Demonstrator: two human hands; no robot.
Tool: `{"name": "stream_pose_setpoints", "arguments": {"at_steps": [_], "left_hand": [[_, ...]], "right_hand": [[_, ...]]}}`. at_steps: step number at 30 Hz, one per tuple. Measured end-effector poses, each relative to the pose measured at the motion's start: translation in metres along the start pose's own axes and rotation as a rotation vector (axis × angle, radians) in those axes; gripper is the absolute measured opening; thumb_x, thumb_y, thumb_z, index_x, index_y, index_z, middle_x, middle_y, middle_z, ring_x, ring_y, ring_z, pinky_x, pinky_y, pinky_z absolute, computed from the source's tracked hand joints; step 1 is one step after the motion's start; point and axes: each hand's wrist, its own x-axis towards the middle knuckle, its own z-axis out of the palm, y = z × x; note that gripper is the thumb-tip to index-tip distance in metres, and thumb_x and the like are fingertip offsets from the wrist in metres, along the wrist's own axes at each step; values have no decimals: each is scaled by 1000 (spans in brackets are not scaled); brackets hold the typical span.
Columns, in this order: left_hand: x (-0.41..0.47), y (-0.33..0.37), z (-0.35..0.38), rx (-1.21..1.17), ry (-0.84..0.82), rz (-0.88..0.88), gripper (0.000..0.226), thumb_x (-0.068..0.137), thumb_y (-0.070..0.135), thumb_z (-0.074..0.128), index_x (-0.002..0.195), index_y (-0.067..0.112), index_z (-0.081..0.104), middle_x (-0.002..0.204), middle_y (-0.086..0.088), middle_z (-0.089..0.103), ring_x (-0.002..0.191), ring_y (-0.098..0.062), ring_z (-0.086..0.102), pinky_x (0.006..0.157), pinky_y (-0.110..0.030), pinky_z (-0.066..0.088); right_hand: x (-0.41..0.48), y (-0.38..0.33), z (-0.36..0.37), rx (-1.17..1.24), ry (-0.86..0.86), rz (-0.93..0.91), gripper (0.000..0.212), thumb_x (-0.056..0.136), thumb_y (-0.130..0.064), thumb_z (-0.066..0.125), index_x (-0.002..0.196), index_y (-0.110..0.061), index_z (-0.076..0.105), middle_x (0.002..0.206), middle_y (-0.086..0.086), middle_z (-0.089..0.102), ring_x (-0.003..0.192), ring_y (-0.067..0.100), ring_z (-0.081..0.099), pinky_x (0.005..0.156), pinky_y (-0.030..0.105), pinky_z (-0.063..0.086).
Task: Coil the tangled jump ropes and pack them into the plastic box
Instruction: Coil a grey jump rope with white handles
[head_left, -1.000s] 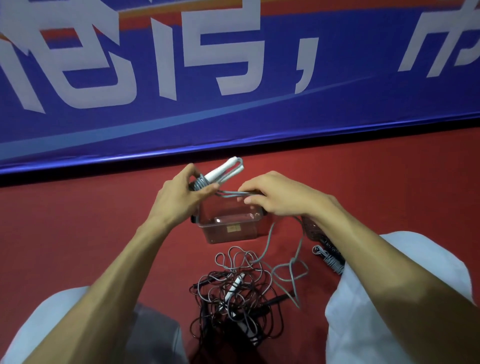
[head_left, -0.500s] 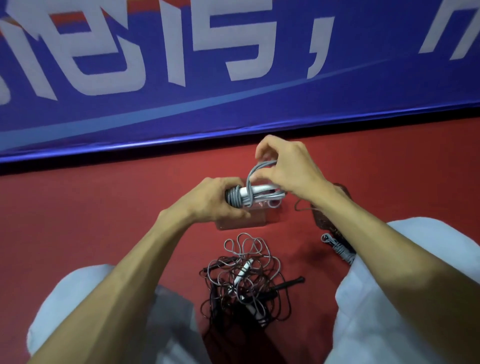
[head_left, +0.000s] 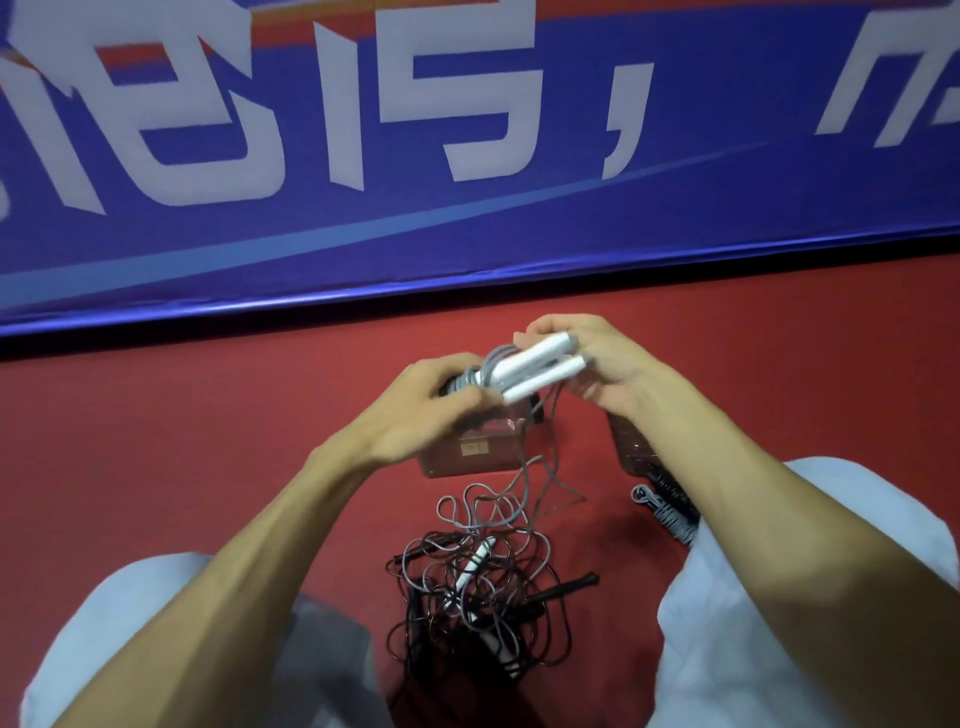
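We hold the grey jump rope (head_left: 470, 382) up above the plastic box (head_left: 467, 457), near the centre of the view. Our left hand (head_left: 431, 410) has its fingers and thumb curled round the wound turns of cord at the 9 o'clock end of the bundle. Our right hand (head_left: 608, 364) closes its fingers about the far ends of the two white handles (head_left: 540, 369), which lie side by side and slant up toward 2 o'clock. The two hands are close together, joined by the bundle, and each is clamped on its part of it.

A loose length of grey cord (head_left: 545, 457) hangs from the bundle toward 6 o'clock, passing the box's right edge down to the red floor (head_left: 156, 467). The box is clear, sits on the floor and is partly hidden by our left hand; we cannot tell what lies in it.

At 6 o'clock from the box lies the tangled heap (head_left: 415, 582) of grey and black cords, with a white handle (head_left: 478, 561) and a black handle (head_left: 566, 590) among them. At 3 o'clock from the heap, just beside our right forearm, lies a coiled rope (head_left: 670, 514). Our pale-clothed knees (head_left: 130, 623) frame the heap, and a blue banner (head_left: 467, 234) with white characters fills the 12 o'clock side.
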Motion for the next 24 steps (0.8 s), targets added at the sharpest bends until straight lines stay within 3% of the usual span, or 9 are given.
{"name": "stream_pose_setpoints", "arguments": {"at_steps": [2, 5, 7, 9, 11, 17, 19, 21, 24], "left_hand": [[3, 5, 1, -288, 153, -21, 46, 79, 30, 58, 124, 22, 57, 76, -4, 64, 50, -13, 53, 43, -22, 38], [5, 8, -2, -511, 285, -27, 61, 85, 31, 60, 141, 41, 38, 70, -13, 63, 46, -23, 47, 42, -25, 36], [4, 8, -4, -473, 302, -7, 51, 94, 27, 59, 137, 48, 43, 71, -14, 61, 49, -23, 46, 43, -25, 36], [4, 8, -4, -435, 335, 11, 35, 97, 21, 55, 127, 38, 59, 70, -11, 61, 49, -22, 45, 42, -23, 35], [5, 7, -3, -382, 372, -3, 25, 97, 19, 55, 118, 28, 65, 69, -10, 61, 46, -21, 45, 41, -21, 33], [8, -1, -3, -171, 380, -61, 9, 95, 26, 59, 102, 26, 65, 67, -2, 61, 47, -19, 47, 40, -23, 34], [10, -8, -5, -60, 381, -72, 9, 94, 31, 61, 101, 29, 66, 65, 9, 61, 47, -13, 49, 43, -25, 37], [12, -13, -8, 50, 406, -86, 11, 92, 37, 62, 101, 31, 66, 64, 12, 62, 53, -13, 54, 50, -30, 41], [11, -16, -9, 201, 415, -86, 15, 90, 41, 65, 101, 32, 60, 71, 6, 66, 59, -23, 63, 58, -42, 54]], "right_hand": [[3, 3, 7, 191, 31, 18, 21, 93, 1, 49, 77, -8, 58, 53, -5, 59, 41, 3, 52, 40, 15, 36], [5, 4, 18, 261, -28, 0, 3, 88, -8, 57, 89, -9, 59, 68, 2, 54, 43, 6, 45, 39, 16, 27], [6, 3, 19, 264, -37, 7, 9, 92, -8, 55, 100, -7, 58, 76, 5, 53, 45, 7, 45, 39, 15, 25], [7, 1, 17, 251, -46, 29, 16, 95, -10, 53, 110, -4, 57, 79, 6, 55, 45, 6, 45, 38, 14, 24], [5, -1, 17, 166, -54, 73, 15, 96, -13, 54, 104, -1, 60, 74, 7, 59, 47, 6, 46, 36, 13, 24], [-2, 0, 17, -372, -135, 121, 25, 97, -24, 58, 86, -3, 65, 61, 3, 54, 48, 8, 48, 42, 17, 37], [-3, 1, 14, -575, -178, 122, 23, 96, -24, 61, 85, -4, 63, 60, 7, 59, 54, 19, 61, 58, 32, 48], [-3, 3, 12, -686, -216, 139, 18, 93, -21, 64, 92, -3, 61, 71, 21, 66, 68, 31, 68, 67, 43, 48], [-5, 3, 13, -793, -278, 173, 15, 93, -14, 64, 103, -5, 57, 83, 24, 61, 55, 21, 65, 54, 34, 51]]}}
